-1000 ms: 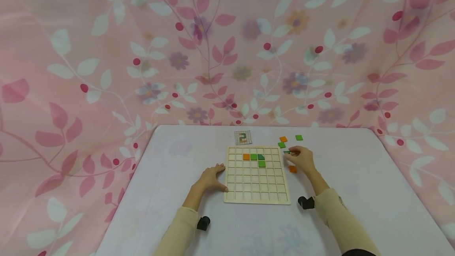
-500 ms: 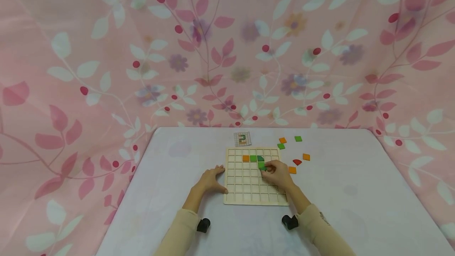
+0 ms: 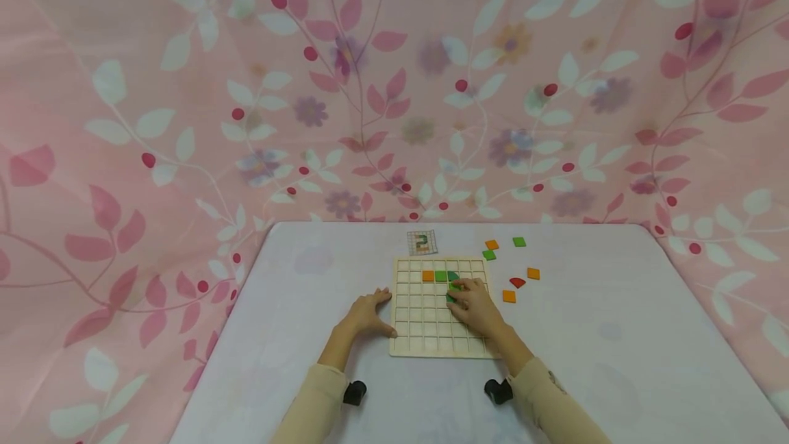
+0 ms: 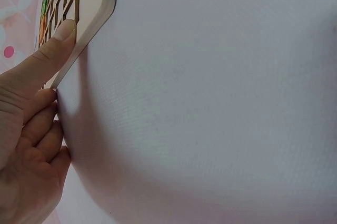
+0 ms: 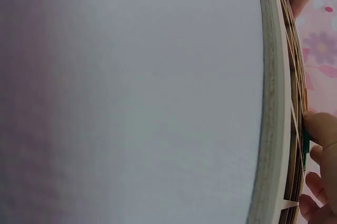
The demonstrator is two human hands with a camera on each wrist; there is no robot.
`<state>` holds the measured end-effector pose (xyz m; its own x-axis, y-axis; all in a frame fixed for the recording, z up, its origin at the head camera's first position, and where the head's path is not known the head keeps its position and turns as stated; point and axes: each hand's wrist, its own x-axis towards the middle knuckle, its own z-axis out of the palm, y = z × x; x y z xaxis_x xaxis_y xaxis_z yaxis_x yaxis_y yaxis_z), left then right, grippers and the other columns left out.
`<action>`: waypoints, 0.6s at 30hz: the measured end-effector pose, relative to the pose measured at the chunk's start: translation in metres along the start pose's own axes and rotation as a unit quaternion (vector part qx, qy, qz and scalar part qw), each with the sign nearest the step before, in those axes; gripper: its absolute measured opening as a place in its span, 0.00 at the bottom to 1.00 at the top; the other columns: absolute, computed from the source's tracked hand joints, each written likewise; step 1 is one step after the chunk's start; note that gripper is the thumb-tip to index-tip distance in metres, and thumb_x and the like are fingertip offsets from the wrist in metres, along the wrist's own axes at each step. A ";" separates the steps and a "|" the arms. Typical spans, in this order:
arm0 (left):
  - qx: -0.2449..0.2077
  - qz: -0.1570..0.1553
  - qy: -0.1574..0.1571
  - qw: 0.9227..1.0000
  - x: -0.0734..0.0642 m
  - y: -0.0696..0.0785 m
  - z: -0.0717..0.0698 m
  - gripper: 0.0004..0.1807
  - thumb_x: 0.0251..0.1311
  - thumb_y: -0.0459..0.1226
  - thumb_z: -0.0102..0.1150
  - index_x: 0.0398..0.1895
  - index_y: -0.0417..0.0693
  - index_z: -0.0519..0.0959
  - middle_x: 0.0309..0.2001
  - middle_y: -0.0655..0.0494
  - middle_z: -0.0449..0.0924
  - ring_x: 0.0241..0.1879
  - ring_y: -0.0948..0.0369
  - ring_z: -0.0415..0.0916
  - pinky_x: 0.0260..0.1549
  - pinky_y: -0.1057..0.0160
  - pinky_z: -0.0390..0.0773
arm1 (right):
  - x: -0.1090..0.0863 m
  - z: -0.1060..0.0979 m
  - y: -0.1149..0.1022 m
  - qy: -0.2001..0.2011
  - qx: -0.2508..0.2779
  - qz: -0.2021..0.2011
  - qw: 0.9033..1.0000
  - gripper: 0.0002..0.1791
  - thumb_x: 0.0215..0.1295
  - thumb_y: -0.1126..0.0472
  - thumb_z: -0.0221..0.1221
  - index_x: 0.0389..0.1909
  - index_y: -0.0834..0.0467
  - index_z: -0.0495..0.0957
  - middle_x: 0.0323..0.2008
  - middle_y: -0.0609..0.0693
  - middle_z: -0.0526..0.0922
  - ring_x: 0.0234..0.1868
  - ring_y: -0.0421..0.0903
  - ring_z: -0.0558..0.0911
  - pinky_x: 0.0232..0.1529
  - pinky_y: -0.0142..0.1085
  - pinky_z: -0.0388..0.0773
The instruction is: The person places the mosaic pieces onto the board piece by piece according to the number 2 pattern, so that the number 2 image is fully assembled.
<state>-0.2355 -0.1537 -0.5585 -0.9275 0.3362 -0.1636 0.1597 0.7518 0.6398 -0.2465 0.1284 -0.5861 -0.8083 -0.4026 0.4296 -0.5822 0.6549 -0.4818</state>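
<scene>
In the head view a pale wooden grid board (image 3: pixel 425 347) lies on the table. An orange square tile (image 3: pixel 428 276), a green square tile (image 3: pixel 440 276) and a dark green rounded tile (image 3: pixel 453 275) sit in one row. My right hand (image 3: pixel 476 308) is over the board, pinching a dark green tile (image 3: pixel 451 298) just below another green tile, which the fingers partly cover. In the right wrist view the dark green tile (image 5: pixel 306 140) shows beside the thumb. My left hand (image 3: pixel 365 314) rests along the board's left edge, its thumb (image 4: pixel 64 30) on the rim.
Right of the board lie a red fan-shaped tile (image 3: pixel 517 282), orange tiles (image 3: pixel 509 297) and green tiles (image 3: pixel 520 242). Behind the board is a small card (image 3: pixel 422 242) with a gridded pattern. A floral cloth (image 3: pixel 394 88) hangs behind the white table (image 3: pixel 592 375).
My right hand took a dark green tile from the right side and carried it left onto the board, below the other green tiles. The left hand stays at the board's edge.
</scene>
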 end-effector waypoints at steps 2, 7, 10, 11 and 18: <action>0.001 0.015 0.003 1.000 0.000 -0.004 0.000 0.51 0.31 0.48 0.79 0.63 0.39 0.69 0.67 0.47 0.64 0.69 0.48 0.56 0.67 0.46 0.54 | -0.001 0.003 0.001 0.011 -0.028 -0.019 0.999 0.14 0.53 0.64 0.67 0.40 0.66 0.84 0.48 0.60 0.81 0.46 0.58 0.74 0.45 0.50 0.75; -0.004 0.015 0.007 1.000 0.001 -0.004 0.001 0.51 0.31 0.48 0.79 0.63 0.38 0.69 0.67 0.47 0.64 0.69 0.48 0.56 0.67 0.47 0.54 | -0.003 0.006 -0.001 0.054 -0.036 -0.043 0.997 0.10 0.50 0.67 0.67 0.35 0.65 0.85 0.45 0.62 0.82 0.43 0.60 0.75 0.44 0.54 0.73; -0.006 -0.002 0.003 1.000 0.001 0.000 0.001 0.50 0.31 0.43 0.80 0.63 0.36 0.69 0.67 0.46 0.63 0.69 0.46 0.55 0.67 0.45 0.52 | -0.004 0.006 -0.003 0.075 -0.034 -0.051 0.995 0.09 0.47 0.69 0.68 0.33 0.66 0.86 0.41 0.61 0.83 0.41 0.60 0.75 0.43 0.55 0.73; 0.000 -0.002 0.004 1.000 0.001 0.001 0.002 0.50 0.31 0.43 0.80 0.63 0.36 0.69 0.67 0.45 0.63 0.69 0.46 0.55 0.67 0.45 0.53 | -0.004 0.006 -0.004 0.078 -0.034 -0.052 0.995 0.09 0.47 0.70 0.67 0.32 0.66 0.86 0.40 0.61 0.83 0.41 0.60 0.75 0.42 0.54 0.73; 0.010 -0.015 0.002 1.000 -0.002 0.004 0.000 0.49 0.32 0.42 0.79 0.64 0.38 0.68 0.68 0.47 0.63 0.69 0.47 0.55 0.67 0.45 0.53 | -0.007 0.004 -0.010 0.079 -0.026 -0.042 0.996 0.06 0.46 0.70 0.67 0.29 0.66 0.86 0.36 0.57 0.83 0.40 0.57 0.75 0.41 0.50 0.75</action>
<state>-0.2328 -0.1508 -0.5556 -0.9331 0.3111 -0.1806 0.1378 0.7729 0.6194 -0.2358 0.1224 -0.5873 -0.7308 -0.3544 0.5834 -0.6386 0.6568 -0.4011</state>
